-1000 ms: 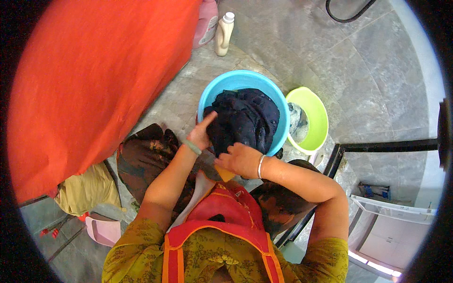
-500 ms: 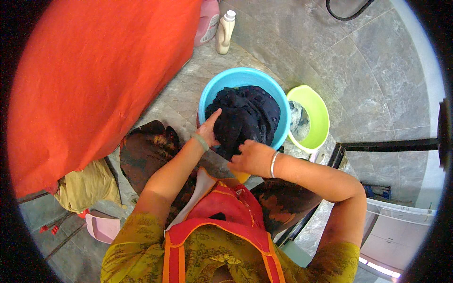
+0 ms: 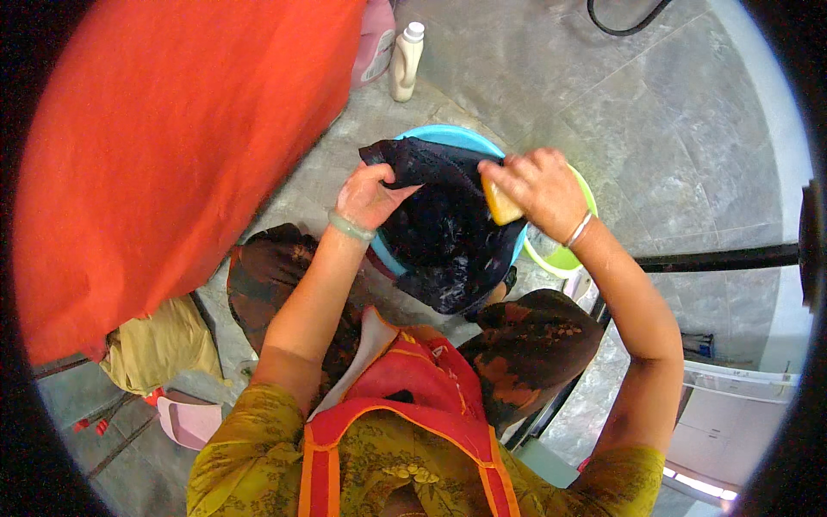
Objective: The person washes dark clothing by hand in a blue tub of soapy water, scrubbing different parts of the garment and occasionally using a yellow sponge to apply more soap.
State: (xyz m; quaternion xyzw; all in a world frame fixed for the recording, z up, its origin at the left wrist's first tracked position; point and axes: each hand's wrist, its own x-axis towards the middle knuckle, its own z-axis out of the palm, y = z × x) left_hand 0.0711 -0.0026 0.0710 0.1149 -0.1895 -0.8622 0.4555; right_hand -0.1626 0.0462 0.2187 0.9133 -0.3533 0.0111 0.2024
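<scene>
A dark, nearly black garment (image 3: 439, 237) is bunched in a round blue basin (image 3: 452, 133), and part of it hangs over the near rim. My left hand (image 3: 366, 198) grips its upper left edge, raising a fold above the basin. Whitish streaks, like suds, mark the wet cloth. In my right hand (image 3: 547, 194) is a yellow bar of soap (image 3: 501, 202), held at the garment's right side over the basin's rim. My right fingers hide part of the bar.
A lime-green basin (image 3: 564, 261) stands right of the blue one, partly behind my right hand. Beyond are a cream bottle (image 3: 407, 65) and a pink jug (image 3: 375, 43). Large red fabric (image 3: 189, 155) fills the left; a pink dustpan-like piece (image 3: 189, 420) lies lower left.
My right hand has moved up and right with the yellow bar, from the near rim to the basin's right side. My left hand has lifted the garment's edge, spreading the cloth toward me.
</scene>
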